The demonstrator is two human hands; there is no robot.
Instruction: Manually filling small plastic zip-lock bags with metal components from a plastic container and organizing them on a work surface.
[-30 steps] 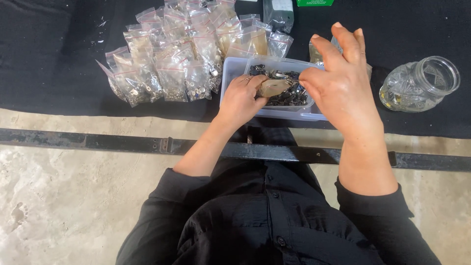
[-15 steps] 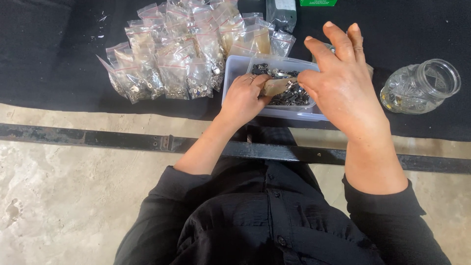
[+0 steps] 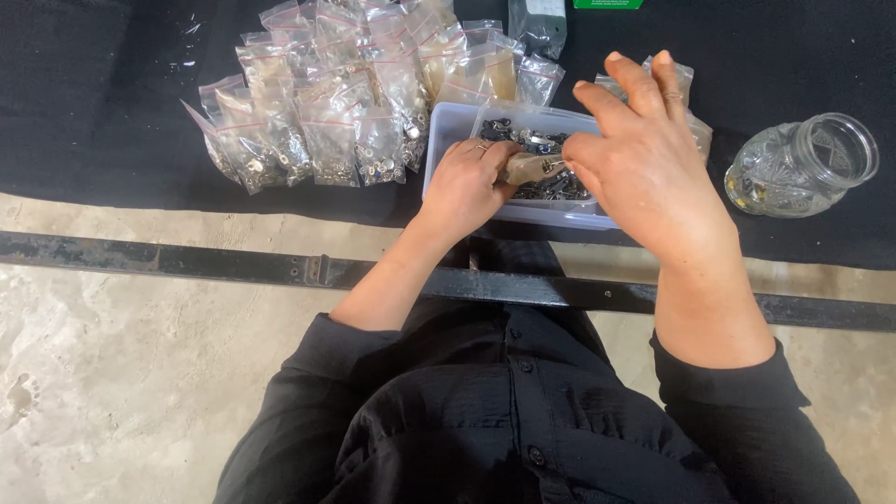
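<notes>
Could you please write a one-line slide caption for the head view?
Left hand holds a small bag over a clear tray of metal parts; right hand pinches beside it.

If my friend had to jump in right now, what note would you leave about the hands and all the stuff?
Left hand: grip on a small tan packet, held over the clear plastic rectangular tray.
Right hand: fingers spread, thumb and forefinger at the packet's mouth.
Tray holds small dark metal fasteners.
Done: a pile of small clear filled bags lies left of the tray on the black cloth.
Left: loose fasteners remain in the tray.
</notes>
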